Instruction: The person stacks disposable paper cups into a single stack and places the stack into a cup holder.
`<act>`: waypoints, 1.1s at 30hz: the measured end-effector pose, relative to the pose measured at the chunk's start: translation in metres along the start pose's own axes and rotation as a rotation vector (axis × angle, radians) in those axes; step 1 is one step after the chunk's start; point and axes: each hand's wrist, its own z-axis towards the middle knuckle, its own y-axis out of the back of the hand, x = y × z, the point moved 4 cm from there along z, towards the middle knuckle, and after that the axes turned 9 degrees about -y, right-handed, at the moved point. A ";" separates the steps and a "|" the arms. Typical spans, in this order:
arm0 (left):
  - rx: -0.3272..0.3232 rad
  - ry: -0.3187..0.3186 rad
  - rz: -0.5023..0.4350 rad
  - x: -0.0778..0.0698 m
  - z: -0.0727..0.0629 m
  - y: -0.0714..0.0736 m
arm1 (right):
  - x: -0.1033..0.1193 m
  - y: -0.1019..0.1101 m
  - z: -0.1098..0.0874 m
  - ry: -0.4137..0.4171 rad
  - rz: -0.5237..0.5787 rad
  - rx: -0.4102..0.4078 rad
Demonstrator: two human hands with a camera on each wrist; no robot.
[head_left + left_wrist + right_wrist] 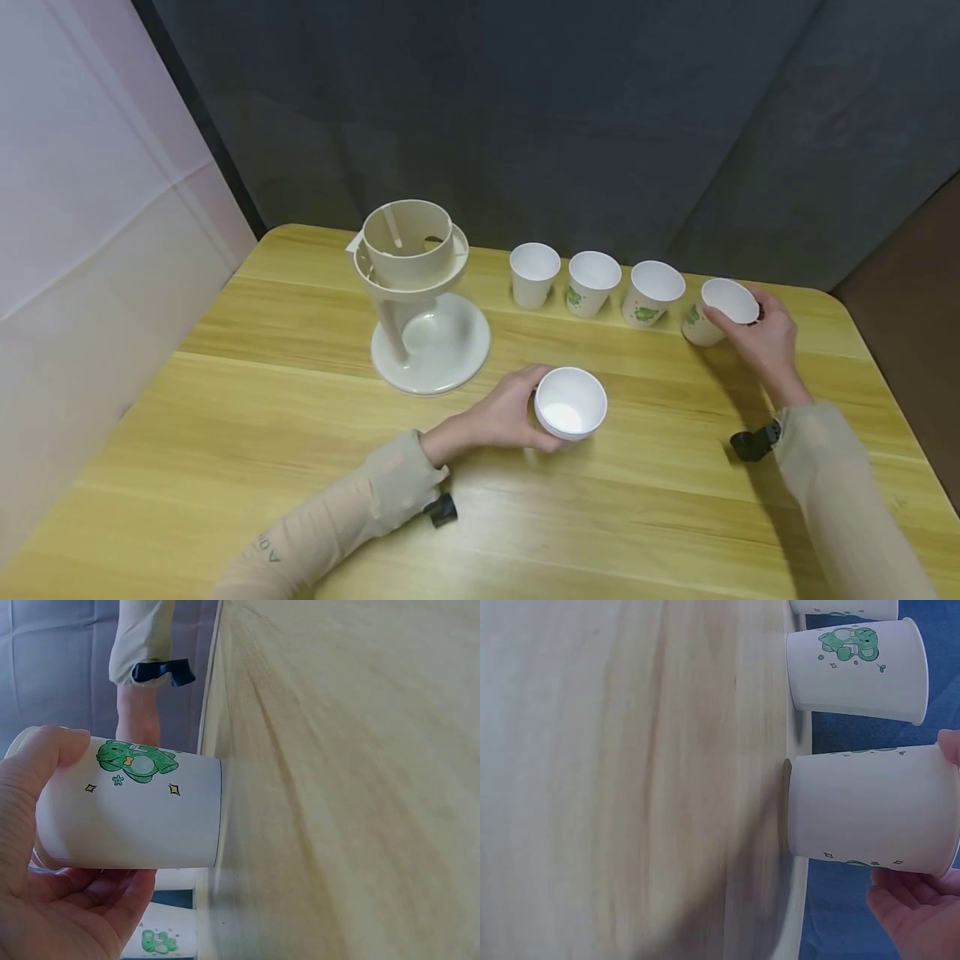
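Observation:
My left hand (508, 413) grips white paper cups (572, 402) near the middle of the table. A second rim shows just under the top one, so they look nested. In the left wrist view, thumb and fingers wrap the rim end, and a green cartoon animal is printed on the side. At the back right, my right hand (771, 340) holds another paper cup (705, 327) by its upper part, thumb and fingers on opposite sides. That cup (870, 810) stands upright at the right end of a row. Its base appears to be on the table or very close to it.
Three more upright paper cups, a left one (533, 279), a middle one (591, 287) and a right one (651, 296), line the table's back edge. Left of them stands a cream-coloured stand (431, 354) with a ring-shaped holder (411, 271) on top. A dark curtain (487, 125) hangs behind the table (247, 400).

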 end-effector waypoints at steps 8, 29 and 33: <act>0.002 0.006 0.003 -0.001 0.000 0.001 | -0.004 0.010 -0.012 0.009 -0.014 0.022; -0.008 -0.004 -0.002 0.000 -0.001 -0.001 | -0.015 0.027 -0.043 0.089 -0.059 0.037; -0.014 -0.007 -0.004 0.000 -0.001 -0.001 | -0.013 0.030 -0.050 0.129 -0.050 0.031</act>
